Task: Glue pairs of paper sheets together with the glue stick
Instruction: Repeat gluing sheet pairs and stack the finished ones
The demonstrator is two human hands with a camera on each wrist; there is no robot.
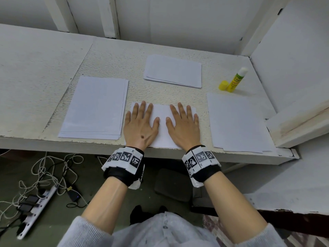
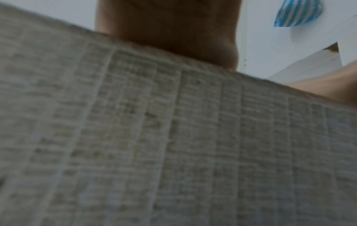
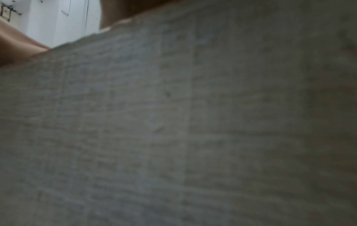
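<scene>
A white paper sheet [image 1: 162, 129] lies at the front edge of the table [image 1: 106, 56], and both hands press flat on it. My left hand [image 1: 140, 122] covers its left part with straight, spread fingers. My right hand [image 1: 184, 123] lies the same way on its right part. An uncapped yellow glue stick [image 1: 236, 80] stands at the back right, with its yellow cap [image 1: 223, 85] beside it on the left. Both wrist views are blurred and show mostly the table edge, with my left hand [image 2: 170, 27] from below.
A paper stack [image 1: 96, 107] lies to the left, another paper stack [image 1: 173, 71] at the back centre, and a third paper stack [image 1: 237, 122] to the right. A white ledge [image 1: 299, 125] borders the right side. Cables and a power strip [image 1: 35, 207] lie on the floor.
</scene>
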